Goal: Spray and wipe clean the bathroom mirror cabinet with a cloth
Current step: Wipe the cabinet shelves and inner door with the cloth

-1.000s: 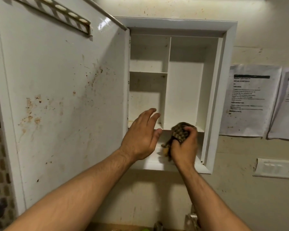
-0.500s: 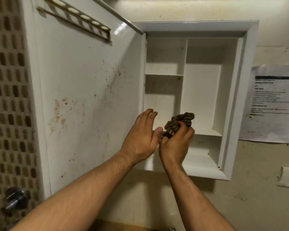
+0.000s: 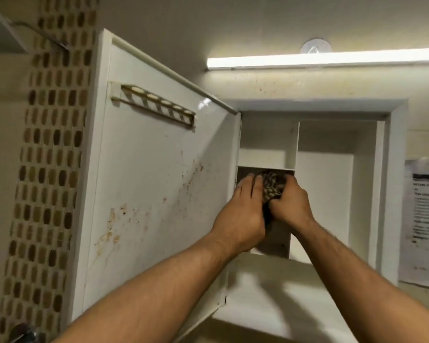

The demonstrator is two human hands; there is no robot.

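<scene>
The white wall cabinet (image 3: 391, 184) stands open, its stained door (image 3: 146, 194) swung out to the left. A dark checked cloth (image 3: 271, 185) is bunched up in the left middle compartment, just under a shelf. My right hand (image 3: 291, 205) grips the cloth from the right. My left hand (image 3: 240, 216) presses against the cloth from the left, fingers extended and together. Both hands touch the cloth. No spray bottle is in view.
A slotted holder rail (image 3: 154, 105) is fixed near the door's top. A tube light (image 3: 320, 60) glows above the cabinet. Printed paper (image 3: 424, 219) hangs on the wall to the right. Mosaic tiles (image 3: 47, 169) run down the left, with a metal fitting (image 3: 22, 332) at bottom left.
Both hands rose from the bottom shelf to the left middle compartment with the cloth. My left hand closed in onto the cloth. The camera tilted upward, showing the light.
</scene>
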